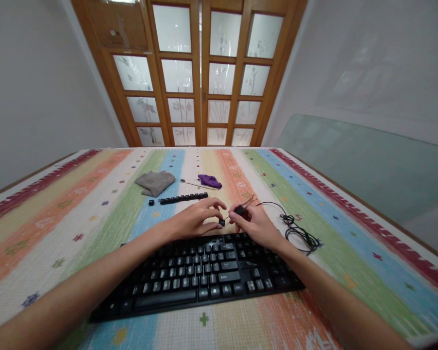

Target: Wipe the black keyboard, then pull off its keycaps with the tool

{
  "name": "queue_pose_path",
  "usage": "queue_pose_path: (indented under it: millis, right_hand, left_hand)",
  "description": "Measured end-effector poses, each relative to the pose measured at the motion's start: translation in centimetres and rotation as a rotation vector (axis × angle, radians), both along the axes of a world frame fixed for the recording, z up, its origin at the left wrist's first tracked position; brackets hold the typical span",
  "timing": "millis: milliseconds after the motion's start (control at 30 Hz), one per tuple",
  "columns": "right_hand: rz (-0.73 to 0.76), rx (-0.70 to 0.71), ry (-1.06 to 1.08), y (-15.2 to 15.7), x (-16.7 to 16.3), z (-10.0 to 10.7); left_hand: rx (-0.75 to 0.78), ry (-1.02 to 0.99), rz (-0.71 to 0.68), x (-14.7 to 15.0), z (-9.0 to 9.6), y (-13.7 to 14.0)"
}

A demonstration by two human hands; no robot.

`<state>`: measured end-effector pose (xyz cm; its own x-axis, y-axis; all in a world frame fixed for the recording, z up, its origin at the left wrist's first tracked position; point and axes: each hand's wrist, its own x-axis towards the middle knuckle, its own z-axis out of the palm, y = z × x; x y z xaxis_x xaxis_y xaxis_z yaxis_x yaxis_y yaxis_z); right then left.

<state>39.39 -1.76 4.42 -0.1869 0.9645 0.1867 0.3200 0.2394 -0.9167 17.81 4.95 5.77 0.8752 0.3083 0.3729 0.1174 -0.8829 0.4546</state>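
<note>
My left hand [203,218] pinches a small black keycap [222,222] between thumb and fingertips, just above the back edge of a black keyboard [184,295]. Beside it, my right hand [254,223] is closed around a wire keycap puller [239,210] with a dark handle. Thin wires stick out at both ends of the puller, and one end lies close to the keycap; I cannot tell whether they touch. Beyond my left hand, several loose black keycaps [184,198] stand in a row, with a single keycap [151,202] at its left end.
A folded grey cloth [155,182] lies behind the row of keycaps. Right of it are a thin brush-like stick [195,184] and a crumpled purple cloth [209,181]. The coiled keyboard cable [301,233] rests to the right, on a striped tablecloth [105,209].
</note>
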Motion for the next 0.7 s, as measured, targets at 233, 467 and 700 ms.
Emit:
queue_pose_path:
  millis: [233, 467, 700]
  right_hand:
    - [-0.109, 0.055, 0.042, 0.3, 0.2, 0.2]
    - [-0.039, 0.038, 0.013, 0.1, 0.4, 0.4]
    - [-0.006, 0.018, -0.036, 0.1, 0.8, 0.9]
  left_hand:
    - [0.021, -0.205, 0.137, 0.8, -0.2, 2.2]
    - [0.255, -0.089, 0.331, 1.5, -2.5, 7.4]
    - [0.311, 0.067, 0.472, 2.0, -4.1, 9.2]
